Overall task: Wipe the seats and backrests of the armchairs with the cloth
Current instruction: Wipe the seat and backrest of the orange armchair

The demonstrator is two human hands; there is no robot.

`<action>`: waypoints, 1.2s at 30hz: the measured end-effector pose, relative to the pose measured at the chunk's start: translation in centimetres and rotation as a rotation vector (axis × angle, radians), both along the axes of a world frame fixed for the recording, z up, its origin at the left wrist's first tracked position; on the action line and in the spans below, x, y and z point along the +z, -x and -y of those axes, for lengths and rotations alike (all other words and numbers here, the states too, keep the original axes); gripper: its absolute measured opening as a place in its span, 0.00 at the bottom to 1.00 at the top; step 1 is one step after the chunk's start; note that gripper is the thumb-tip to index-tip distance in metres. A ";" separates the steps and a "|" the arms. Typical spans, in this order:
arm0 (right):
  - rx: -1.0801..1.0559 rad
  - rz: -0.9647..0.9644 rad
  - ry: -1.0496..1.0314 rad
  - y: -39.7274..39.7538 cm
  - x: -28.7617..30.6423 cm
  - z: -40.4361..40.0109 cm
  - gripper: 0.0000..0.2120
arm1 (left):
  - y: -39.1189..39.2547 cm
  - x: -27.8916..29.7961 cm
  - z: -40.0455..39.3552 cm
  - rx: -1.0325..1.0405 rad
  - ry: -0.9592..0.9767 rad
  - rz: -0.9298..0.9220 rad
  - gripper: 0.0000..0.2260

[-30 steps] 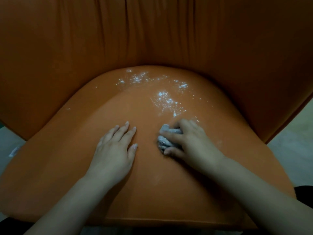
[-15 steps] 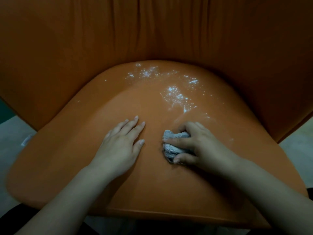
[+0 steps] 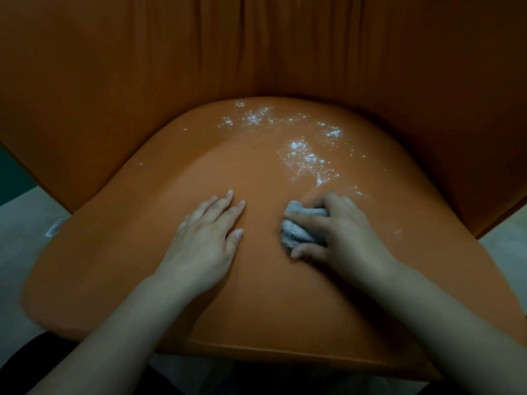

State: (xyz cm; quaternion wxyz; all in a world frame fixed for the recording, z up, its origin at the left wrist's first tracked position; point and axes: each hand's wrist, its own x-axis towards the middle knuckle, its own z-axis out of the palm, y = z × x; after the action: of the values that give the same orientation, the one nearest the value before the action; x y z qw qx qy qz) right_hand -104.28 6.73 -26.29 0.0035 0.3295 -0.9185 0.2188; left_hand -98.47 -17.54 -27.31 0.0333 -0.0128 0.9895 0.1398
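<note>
**Op:** I log the scene left to right. At the far left edge, a strip of pale floor (image 3: 25,223) shows beside the chair, with a small white tag (image 3: 54,228) hanging at the seat's edge. My left hand (image 3: 205,238) lies flat on the orange seat (image 3: 114,266), fingers straight and slightly spread, holding nothing. It looks like a brace.

**Obs:** And the right?

**Op:** My right hand (image 3: 342,232) has its fingers curled round the grey cloth (image 3: 299,226), which is balled up and pressed to the seat just right of centre, near the left hand but not touching it.

**Obs:** Risks?

**Op:** White powder (image 3: 305,158) is scattered just beyond the cloth, running toward the far seam under the backrest (image 3: 256,52). My judgement: a push away from me could drive powder into that seam, where a bunched cloth reaches poorly. The cloth already looks dusted; a loaded wad may smear rather than lift. A few specks sit far left (image 3: 139,163) and to the right of the hand (image 3: 397,231); easily missed.

**Obs:** Anything in the way?

**Op:** Nothing blocks the stroke itself. The braced left hand covers a patch of seat I judge unwiped. The backrest looks pleated; I cannot tell whether powder sits in the folds.
</note>
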 end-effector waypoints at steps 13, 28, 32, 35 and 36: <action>-0.198 0.002 0.137 1.7 1.3 -2.9 0.30 | 0.6 0.0 -0.8 0.031 0.043 -0.002 0.25; -0.299 -0.007 0.022 1.5 -0.2 -7.8 0.28 | 2.9 0.2 -4.3 0.002 0.048 -0.031 0.24; -0.169 0.080 -0.023 1.6 0.5 -9.2 0.33 | 3.0 0.1 -4.6 0.012 0.053 -0.037 0.24; -0.242 0.061 -0.009 1.6 0.5 -10.8 0.32 | 3.1 0.0 -4.6 0.015 0.051 -0.048 0.24; -0.225 0.046 -0.008 1.2 0.4 -10.8 0.32 | 3.1 -0.1 -4.6 0.016 0.054 -0.052 0.24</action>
State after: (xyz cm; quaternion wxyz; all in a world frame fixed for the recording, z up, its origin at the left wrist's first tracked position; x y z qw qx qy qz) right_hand -105.50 17.52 -25.87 0.0053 0.2193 -0.9503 0.2207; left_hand -101.54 -12.91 -27.37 0.0060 -0.0180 0.9933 0.1137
